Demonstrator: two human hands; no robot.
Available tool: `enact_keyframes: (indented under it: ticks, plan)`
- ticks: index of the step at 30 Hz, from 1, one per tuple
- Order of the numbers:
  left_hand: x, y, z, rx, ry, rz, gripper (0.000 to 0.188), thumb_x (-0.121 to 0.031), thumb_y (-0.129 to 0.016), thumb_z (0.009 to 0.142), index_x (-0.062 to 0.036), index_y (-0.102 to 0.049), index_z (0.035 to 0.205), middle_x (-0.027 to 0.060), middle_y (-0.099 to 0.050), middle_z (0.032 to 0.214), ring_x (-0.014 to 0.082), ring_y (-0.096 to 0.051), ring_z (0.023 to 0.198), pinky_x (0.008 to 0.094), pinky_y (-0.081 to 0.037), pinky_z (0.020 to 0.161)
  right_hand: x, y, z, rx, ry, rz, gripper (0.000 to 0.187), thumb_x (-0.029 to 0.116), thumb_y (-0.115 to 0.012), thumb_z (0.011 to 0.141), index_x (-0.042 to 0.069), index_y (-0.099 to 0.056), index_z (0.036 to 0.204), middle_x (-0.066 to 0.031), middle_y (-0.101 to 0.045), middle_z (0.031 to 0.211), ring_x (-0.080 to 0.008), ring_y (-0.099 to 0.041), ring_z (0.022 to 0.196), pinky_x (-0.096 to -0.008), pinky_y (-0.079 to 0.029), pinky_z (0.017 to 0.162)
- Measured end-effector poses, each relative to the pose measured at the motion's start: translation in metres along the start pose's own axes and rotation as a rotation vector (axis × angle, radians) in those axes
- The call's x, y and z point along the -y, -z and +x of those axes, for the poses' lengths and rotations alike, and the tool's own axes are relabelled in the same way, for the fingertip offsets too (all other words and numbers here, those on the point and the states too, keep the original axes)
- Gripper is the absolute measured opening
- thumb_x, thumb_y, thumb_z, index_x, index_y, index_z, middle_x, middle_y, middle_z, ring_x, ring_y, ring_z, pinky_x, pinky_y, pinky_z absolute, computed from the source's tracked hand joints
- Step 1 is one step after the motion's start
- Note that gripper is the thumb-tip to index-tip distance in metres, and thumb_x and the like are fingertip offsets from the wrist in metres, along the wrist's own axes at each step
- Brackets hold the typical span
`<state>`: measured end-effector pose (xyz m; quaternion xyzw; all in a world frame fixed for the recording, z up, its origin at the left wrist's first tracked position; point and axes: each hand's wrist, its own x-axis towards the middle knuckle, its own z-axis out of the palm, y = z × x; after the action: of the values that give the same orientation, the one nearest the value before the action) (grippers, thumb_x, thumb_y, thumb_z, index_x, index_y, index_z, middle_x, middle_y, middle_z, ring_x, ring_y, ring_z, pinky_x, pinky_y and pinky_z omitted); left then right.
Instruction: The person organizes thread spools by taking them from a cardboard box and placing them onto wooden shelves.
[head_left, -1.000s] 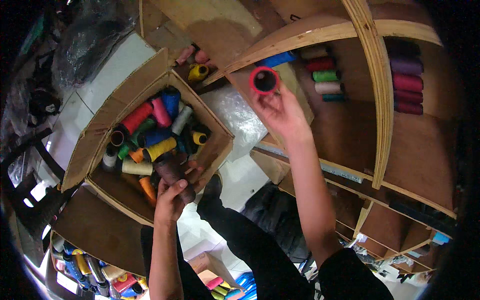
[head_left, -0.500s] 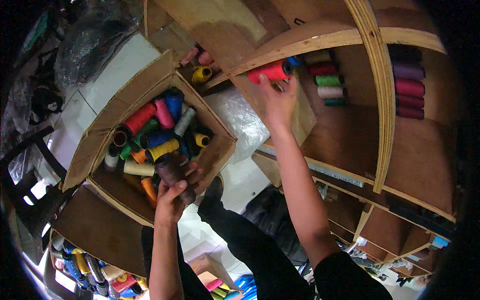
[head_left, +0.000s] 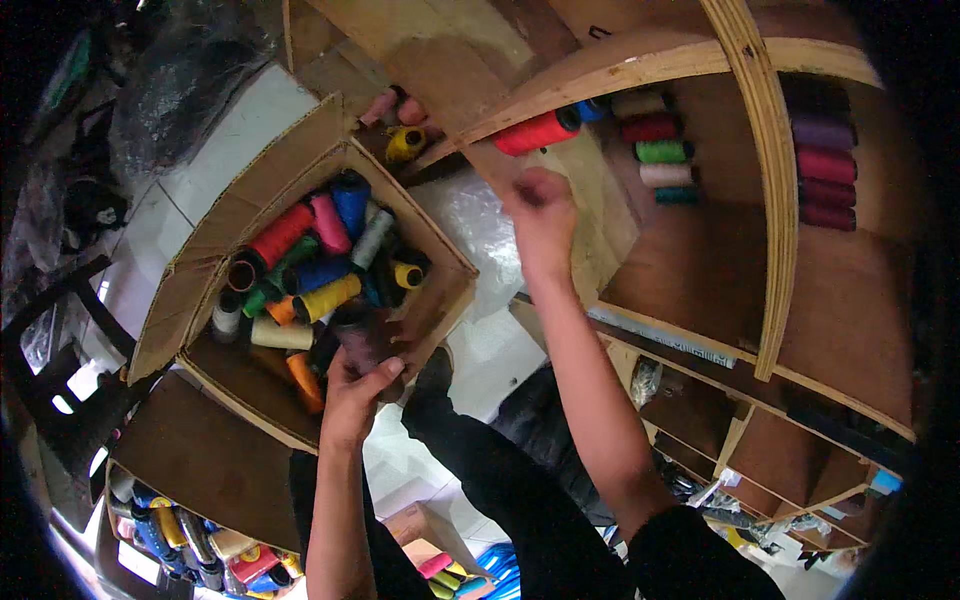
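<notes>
**Red spool lies on the shelf edge, dark spool held over the box**

While the right hand [head_left: 540, 215] is raised just below a wooden shelf [head_left: 640, 60], its palm faces away and the fingers are loosely curled; it holds nothing that can be seen, and whether the fingertips touch the wood cannot be told. The red spool [head_left: 537, 132] lies on its side at the shelf's front edge, just above that hand, its long axis running left to right and rising slightly toward a dark end cap on the right. A blue spool behind it is mostly hidden. Further right, a stack of spools [head_left: 655, 150] lies in the same bay, their ends turned away. The left hand [head_left: 355, 385] is wrapped around a dark brown spool [head_left: 362, 335] at the near rim of a cardboard box [head_left: 200, 280], its lower end covered by the fingers. The box is crowded with coloured spools lying at all angles. The picture's dark rim cuts off the right side of the shelving.
</notes>
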<state>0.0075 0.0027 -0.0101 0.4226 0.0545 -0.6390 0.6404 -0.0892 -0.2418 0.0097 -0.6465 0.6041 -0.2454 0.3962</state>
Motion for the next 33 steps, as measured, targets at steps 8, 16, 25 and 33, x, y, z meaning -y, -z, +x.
enact_keyframes:
  ticks: [8,16,25,33]
  plan:
    - [0.013,-0.032,0.004,0.265,0.056,0.318,0.086,-0.014,-0.075,0.071,-0.0038,-0.022,0.138,0.0122,-0.033,0.133,0.0207,-0.044,0.115,0.0325,-0.04,0.092,-0.014,0.04,-0.127,0.805,-0.311,0.187,0.034,0.029,-0.069,0.078,0.002,-0.061,0.098,-0.0064,-0.066,0.088,-0.0118,-0.061,0.08,-0.0282,-0.048,0.073]
    - [0.025,-0.05,0.015,0.213,-0.039,0.223,0.096,-0.012,-0.072,0.074,-0.0143,-0.008,0.145,0.0115,-0.022,0.142,0.0287,-0.04,0.119,0.038,-0.042,0.091,0.0,0.116,0.002,-0.157,-0.18,0.436,0.034,0.034,-0.061,0.085,0.005,-0.056,0.102,-0.0065,-0.06,0.096,-0.0172,-0.057,0.09,-0.0355,-0.047,0.074]
    - [0.031,-0.045,0.015,0.197,-0.021,0.167,0.095,-0.011,-0.072,0.073,-0.0135,-0.01,0.144,0.0135,-0.021,0.143,0.0299,-0.04,0.122,0.0365,-0.042,0.091,-0.032,0.178,0.205,0.226,-0.63,1.183,0.045,0.036,-0.041,0.092,0.0,-0.047,0.119,-0.0166,-0.055,0.108,-0.0263,-0.055,0.086,-0.0361,-0.05,0.072]
    - [0.021,-0.031,0.007,0.111,0.001,0.232,0.096,-0.011,-0.073,0.072,-0.0108,-0.009,0.144,0.0133,-0.022,0.143,0.0285,-0.042,0.12,0.033,-0.042,0.09,-0.052,0.142,0.238,0.048,0.084,0.415,0.032,0.018,-0.041,0.091,0.008,-0.049,0.12,-0.014,-0.053,0.115,-0.0318,-0.05,0.106,-0.0436,-0.049,0.087]
